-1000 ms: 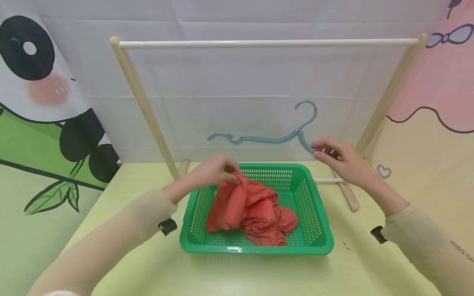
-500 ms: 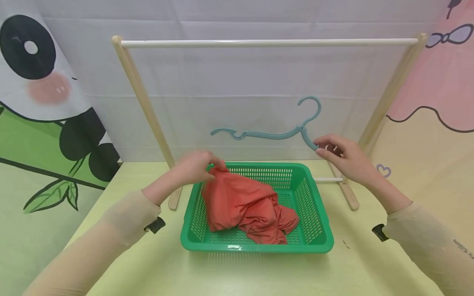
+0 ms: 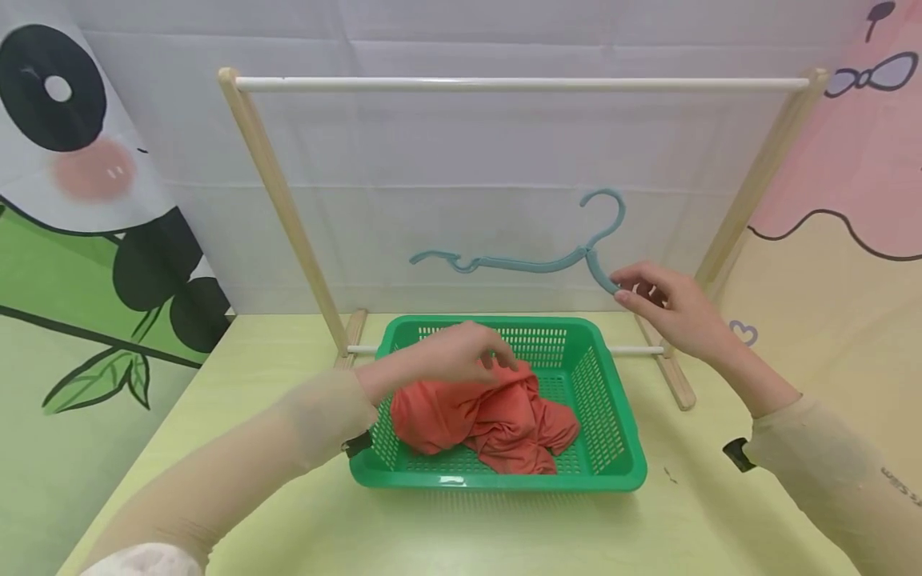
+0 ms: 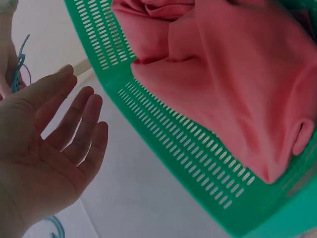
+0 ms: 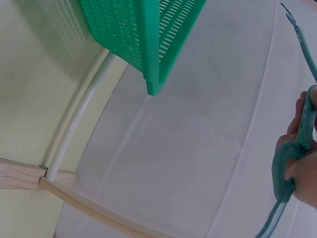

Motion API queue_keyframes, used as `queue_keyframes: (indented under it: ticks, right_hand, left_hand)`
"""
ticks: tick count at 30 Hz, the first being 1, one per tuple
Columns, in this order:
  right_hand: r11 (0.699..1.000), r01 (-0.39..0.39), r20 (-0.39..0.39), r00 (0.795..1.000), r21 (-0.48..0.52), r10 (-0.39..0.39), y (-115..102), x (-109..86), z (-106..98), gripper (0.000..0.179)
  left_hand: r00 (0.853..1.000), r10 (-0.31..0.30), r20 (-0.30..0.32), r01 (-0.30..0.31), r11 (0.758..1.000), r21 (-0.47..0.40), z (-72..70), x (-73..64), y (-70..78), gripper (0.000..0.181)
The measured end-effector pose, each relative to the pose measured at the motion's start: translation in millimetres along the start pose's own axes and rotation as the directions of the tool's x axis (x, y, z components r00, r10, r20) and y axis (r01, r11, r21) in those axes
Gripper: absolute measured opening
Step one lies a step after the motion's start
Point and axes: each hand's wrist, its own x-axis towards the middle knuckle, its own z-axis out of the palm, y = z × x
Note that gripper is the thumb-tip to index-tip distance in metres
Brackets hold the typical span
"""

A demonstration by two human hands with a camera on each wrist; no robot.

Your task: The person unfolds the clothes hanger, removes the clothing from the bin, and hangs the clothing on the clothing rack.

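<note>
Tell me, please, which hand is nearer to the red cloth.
Left: the left hand is over the red cloth; the right hand, holding the blue clothes hanger, is away to the right.

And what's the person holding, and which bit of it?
The right grip holds the blue hanger by one shoulder arm; the left grip holds nothing.

L hand [image 3: 464, 352] relaxed, palm down; R hand [image 3: 666, 306] pinching, both arms [image 3: 277, 436] fwd.
</note>
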Motion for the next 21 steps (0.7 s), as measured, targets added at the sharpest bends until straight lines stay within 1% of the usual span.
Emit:
queue_keyframes:
  ticks: [3,6,8,10,13,15,17,19,21]
  right_hand:
    - [1.0,0.0,0.001,1.0,-0.003,0.0,-0.6,-0.4,0.7,0.022]
    - [1.0,-0.008,0.008,1.0,-0.01,0.008,-1.6,0.4,1.4,0.021]
    - [1.0,-0.018,0.013,1.0,-0.015,0.018,-2.6,1.4,2.0,0.02]
    - [1.0,-0.025,0.019,0.999,-0.019,0.026,-3.5,2.5,2.5,0.02]
    - [1.0,-0.022,0.025,0.999,-0.017,0.022,-4.4,3.5,3.1,0.019]
    - [1.0,-0.013,0.028,1.0,-0.013,0.014,-4.9,3.7,3.3,0.019]
    - [1.0,-0.013,0.03,0.999,-0.014,0.013,-4.9,3.6,3.6,0.019]
    - [1.0,-0.019,0.03,0.999,-0.016,0.02,-4.2,3.6,4.1,0.019]
    - [1.0,-0.024,0.031,0.999,-0.019,0.025,-3.6,3.5,4.4,0.019]
  left_hand:
    - [0.999,0.011,0.05,-0.008,0.998,-0.061,8.4,7.6,-2.9,0.03]
    - [0.992,0.046,0.117,-0.032,0.993,-0.112,15.5,13.9,-8.6,0.031]
    - [0.983,0.074,0.168,-0.052,0.99,-0.128,19.6,18.1,-12.3,0.032]
    - [0.972,0.104,0.211,-0.079,0.989,-0.124,23.9,22.1,-14.7,0.034]
    - [0.96,0.11,0.258,-0.081,0.99,-0.119,31.1,28.3,-17.2,0.035]
    - [0.959,0.102,0.266,-0.075,0.991,-0.108,36.3,32.2,-18.4,0.034]
    - [0.961,0.082,0.263,-0.059,0.994,-0.093,42.0,35.7,-18.1,0.034]
    - [0.966,0.068,0.249,-0.064,0.998,-0.022,48.0,39.1,-17.0,0.032]
    - [0.97,0.07,0.232,-0.089,0.993,0.072,52.9,41.9,-13.9,0.029]
